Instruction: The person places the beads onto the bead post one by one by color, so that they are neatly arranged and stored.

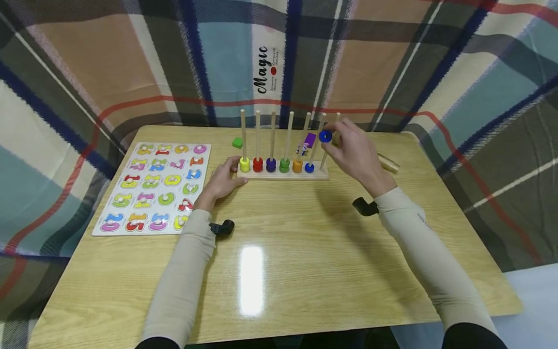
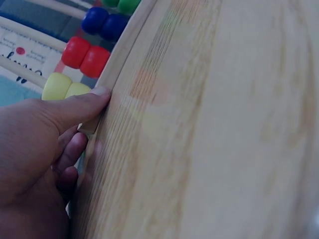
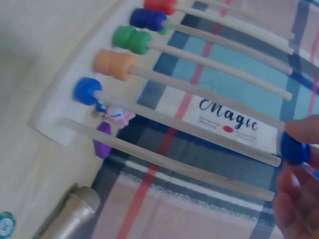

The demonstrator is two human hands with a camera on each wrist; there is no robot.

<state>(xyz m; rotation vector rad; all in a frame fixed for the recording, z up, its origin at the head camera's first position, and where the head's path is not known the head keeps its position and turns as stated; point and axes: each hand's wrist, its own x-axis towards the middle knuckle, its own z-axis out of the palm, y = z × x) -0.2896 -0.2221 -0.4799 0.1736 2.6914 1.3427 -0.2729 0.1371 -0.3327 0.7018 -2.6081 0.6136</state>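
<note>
A wooden base (image 1: 283,176) with several upright pegs stands at the table's far side. My left hand (image 1: 222,180) grips its left end, the thumb (image 2: 94,99) along the front edge beside the yellow beads (image 2: 62,88). Up by the peg tops, my right hand (image 1: 355,152) pinches a blue bead (image 1: 325,136) between thumb and fingers. In the right wrist view that bead (image 3: 295,148) is beside the tip of the peg carrying one blue bead (image 3: 87,91). Red, dark blue, green and orange beads (image 3: 115,64) sit low on other pegs; the rightmost peg (image 3: 169,158) is bare.
A white number puzzle board (image 1: 152,189) lies at the left. Behind the pegs are a green block (image 1: 237,142), a purple block (image 1: 310,140) and a small figure (image 3: 118,117). A gold microphone (image 1: 388,164) lies beyond my right hand. Plaid cloth (image 1: 226,53) hangs behind the table.
</note>
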